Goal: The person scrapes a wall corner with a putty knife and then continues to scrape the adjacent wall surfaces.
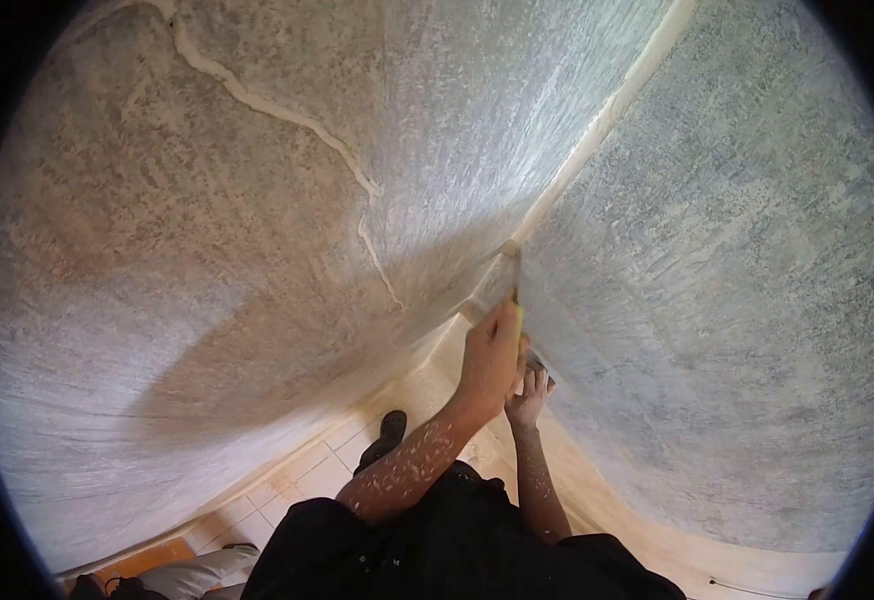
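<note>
My left hand [492,355] is closed around the yellow-green handle of a putty knife [515,285]. Its narrow blade points up into the corner where two walls meet, at the lower end of a pale filler strip [597,125]. Below and to the right, my right hand [527,398] has its fingers curled beside the right wall [727,250]. A thin grey edge shows near those fingers, but what they grip is mostly hidden. White specks cover both forearms.
On the left wall [227,200], a pale filled crack [292,112] runs down in a jagged line. Floor tiles [325,478] and my dark shoe [392,428] lie below. At the lower left, another person's light trouser leg [197,572] shows. A thin cord [747,588] lies at lower right.
</note>
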`<state>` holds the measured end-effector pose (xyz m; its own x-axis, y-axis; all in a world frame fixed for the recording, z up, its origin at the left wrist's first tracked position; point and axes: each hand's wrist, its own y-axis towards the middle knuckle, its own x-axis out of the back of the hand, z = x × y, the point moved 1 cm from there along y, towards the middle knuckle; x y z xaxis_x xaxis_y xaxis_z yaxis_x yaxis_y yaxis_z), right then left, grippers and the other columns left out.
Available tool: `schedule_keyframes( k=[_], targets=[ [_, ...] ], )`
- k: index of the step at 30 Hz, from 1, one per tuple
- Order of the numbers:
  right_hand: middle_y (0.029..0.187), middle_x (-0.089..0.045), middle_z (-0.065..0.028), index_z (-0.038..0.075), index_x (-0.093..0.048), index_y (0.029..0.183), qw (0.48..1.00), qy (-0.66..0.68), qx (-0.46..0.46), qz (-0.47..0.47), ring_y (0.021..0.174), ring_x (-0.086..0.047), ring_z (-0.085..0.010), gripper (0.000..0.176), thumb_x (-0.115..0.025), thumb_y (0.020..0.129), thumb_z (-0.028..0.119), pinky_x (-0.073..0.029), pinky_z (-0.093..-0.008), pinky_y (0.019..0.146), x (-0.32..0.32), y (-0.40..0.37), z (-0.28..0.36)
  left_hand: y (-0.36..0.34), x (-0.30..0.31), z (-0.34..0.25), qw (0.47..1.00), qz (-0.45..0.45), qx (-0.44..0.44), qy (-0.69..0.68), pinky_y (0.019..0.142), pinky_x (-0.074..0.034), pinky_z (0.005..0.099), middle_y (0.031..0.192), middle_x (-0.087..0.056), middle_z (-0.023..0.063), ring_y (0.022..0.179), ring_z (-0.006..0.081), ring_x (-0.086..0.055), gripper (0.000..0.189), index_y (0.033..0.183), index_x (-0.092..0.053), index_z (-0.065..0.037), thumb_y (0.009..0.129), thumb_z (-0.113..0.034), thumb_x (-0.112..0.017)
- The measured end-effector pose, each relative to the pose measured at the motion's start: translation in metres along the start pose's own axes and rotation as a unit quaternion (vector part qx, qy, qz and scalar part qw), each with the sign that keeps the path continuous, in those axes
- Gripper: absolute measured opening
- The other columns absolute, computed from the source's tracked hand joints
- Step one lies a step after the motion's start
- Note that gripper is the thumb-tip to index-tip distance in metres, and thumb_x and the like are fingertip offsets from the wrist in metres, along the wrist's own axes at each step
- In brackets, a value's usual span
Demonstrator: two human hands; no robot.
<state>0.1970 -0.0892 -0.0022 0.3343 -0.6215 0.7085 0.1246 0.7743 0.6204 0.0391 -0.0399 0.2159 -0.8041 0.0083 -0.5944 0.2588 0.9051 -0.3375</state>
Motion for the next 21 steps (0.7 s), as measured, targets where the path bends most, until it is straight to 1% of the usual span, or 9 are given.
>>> schedule_keyframes(
  k=[2,5,8,11,12,14,18,21],
  targets=[
    [0.102,-0.060,-0.0063,0.013,-0.061,0.101,1.000,0.014,0.004,-0.012,0.099,-0.059,-0.0250,0.023,-0.069,0.080,0.008,-0.037,-0.0417,0.083,-0.003,0.005,0.002,-0.006,0.000,-0.001,1.000,0.014,0.024,0.006,0.031,-0.025,0.0206,0.075,-0.050,0.0011,0.038,0.0048,-0.033,0.046,0.146,-0.044,-0.014,0.105,-0.036,-0.042],
    [0.103,-0.060,-0.0071,0.013,-0.061,0.101,1.000,-0.011,0.006,0.005,0.099,-0.059,-0.0257,0.023,-0.069,0.080,0.009,-0.037,-0.0421,0.083,-0.008,0.000,-0.002,0.009,0.008,0.010,0.998,0.008,-0.057,0.036,0.030,-0.026,0.0208,0.075,-0.049,0.0013,0.037,0.0046,-0.032,0.046,0.147,-0.042,-0.014,0.106,-0.035,-0.041],
    [0.104,-0.060,-0.0078,0.012,-0.061,0.101,1.000,-0.008,-0.011,0.012,0.100,-0.059,-0.0262,0.022,-0.069,0.080,0.009,-0.037,-0.0422,0.084,-0.013,-0.003,-0.008,-0.003,0.009,0.028,0.998,0.033,-0.026,0.057,0.030,-0.026,0.0210,0.073,-0.049,0.0012,0.037,0.0047,-0.032,0.047,0.148,-0.041,-0.014,0.106,-0.034,-0.041],
    [0.104,-0.060,-0.0076,0.012,-0.061,0.101,1.000,-0.005,0.007,0.011,0.100,-0.059,-0.0261,0.022,-0.069,0.081,0.009,-0.037,-0.0423,0.084,-0.006,0.000,-0.002,0.018,0.017,0.012,0.999,0.010,-0.001,0.042,0.031,-0.026,0.0204,0.071,-0.049,0.0004,0.037,0.0048,-0.032,0.046,0.148,-0.042,-0.014,0.106,-0.033,-0.042],
    [0.104,-0.060,-0.0072,0.013,-0.061,0.101,1.000,0.001,0.001,0.005,0.100,-0.059,-0.0257,0.022,-0.069,0.081,0.009,-0.037,-0.0425,0.084,-0.005,0.001,0.000,0.015,0.015,0.014,0.998,-0.002,-0.050,0.024,0.031,-0.026,0.0204,0.071,-0.049,0.0001,0.037,0.0050,-0.032,0.045,0.146,-0.044,-0.014,0.106,-0.033,-0.042],
    [0.103,-0.060,-0.0069,0.012,-0.061,0.101,1.000,0.004,-0.007,0.009,0.099,-0.059,-0.0255,0.022,-0.069,0.081,0.009,-0.037,-0.0426,0.084,-0.001,-0.003,0.001,0.002,0.008,0.022,0.998,0.006,-0.028,0.047,0.031,-0.026,0.0206,0.073,-0.049,0.0003,0.037,0.0049,-0.032,0.045,0.146,-0.044,-0.014,0.106,-0.034,-0.042],
    [0.101,-0.060,-0.0067,0.012,-0.061,0.101,1.000,0.011,-0.003,0.006,0.098,-0.059,-0.0255,0.022,-0.069,0.081,0.008,-0.037,-0.0427,0.083,-0.005,0.002,0.000,0.009,0.010,0.003,0.998,-0.005,-0.029,0.048,0.031,-0.025,0.0206,0.073,-0.049,0.0001,0.037,0.0044,-0.033,0.045,0.146,-0.045,-0.015,0.105,-0.035,-0.042],
    [0.101,-0.060,-0.0064,0.012,-0.061,0.100,1.000,0.012,-0.004,-0.009,0.097,-0.058,-0.0256,0.021,-0.068,0.081,0.008,-0.037,-0.0426,0.083,-0.004,0.001,0.001,-0.001,0.006,-0.003,0.999,-0.011,0.038,0.007,0.032,-0.026,0.0203,0.072,-0.050,-0.0001,0.038,0.0042,-0.034,0.044,0.145,-0.047,-0.016,0.106,-0.035,-0.041]
  ],
)
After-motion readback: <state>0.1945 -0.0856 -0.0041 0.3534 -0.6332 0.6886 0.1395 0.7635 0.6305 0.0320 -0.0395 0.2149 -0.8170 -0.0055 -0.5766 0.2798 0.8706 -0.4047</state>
